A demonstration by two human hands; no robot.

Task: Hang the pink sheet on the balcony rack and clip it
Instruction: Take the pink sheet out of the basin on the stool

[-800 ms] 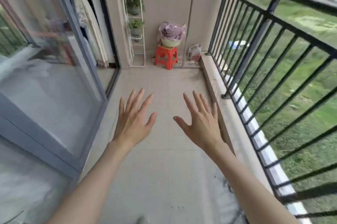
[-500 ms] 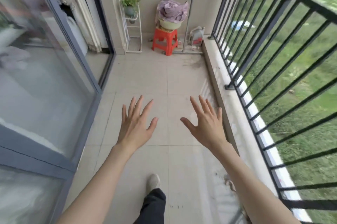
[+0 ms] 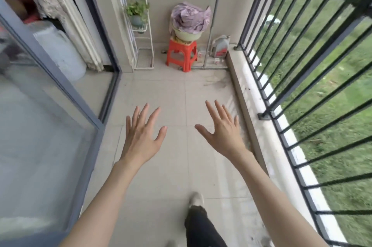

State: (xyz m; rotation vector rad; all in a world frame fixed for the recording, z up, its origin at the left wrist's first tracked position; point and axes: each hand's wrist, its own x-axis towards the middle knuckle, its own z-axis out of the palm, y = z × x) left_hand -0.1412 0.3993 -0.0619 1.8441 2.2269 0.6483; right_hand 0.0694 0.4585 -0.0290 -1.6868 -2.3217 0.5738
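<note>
Hidden/cut off: glass door (image 3: 40, 105) at 9 o'clock is reflective, the room behind it hard to read; pale curtain (image 3: 60, 15) at 10–11 o'clock runs out of the top edge. White plant shelf (image 3: 141, 31) at 11–12 o'clock is cropped at the top, upper pot only partly seen.

Left hand (image 3: 141, 138): empty, fingers spread, palm down over the tile floor (image 3: 171, 95).

Pink sheet (image 3: 191, 17): bundled at 12 o'clock in a pale basin (image 3: 187, 34), basin on a red stool (image 3: 181, 53) against the far wall, well apart from both hands. Basin contents under the sheet not visible.

Shoe (image 3: 196, 199) and dark trouser leg (image 3: 201, 228) at 6 o'clock, leg cut by the bottom edge.

Right hand (image 3: 223, 134): empty, fingers splayed, palm down.

Jug (image 3: 220, 46) at 1 o'clock beside the stool, label unreadable. Black railing (image 3: 302, 65) at 2–4 o'clock, blurred grass beyond it. Path to the stool looks unobstructed.
</note>
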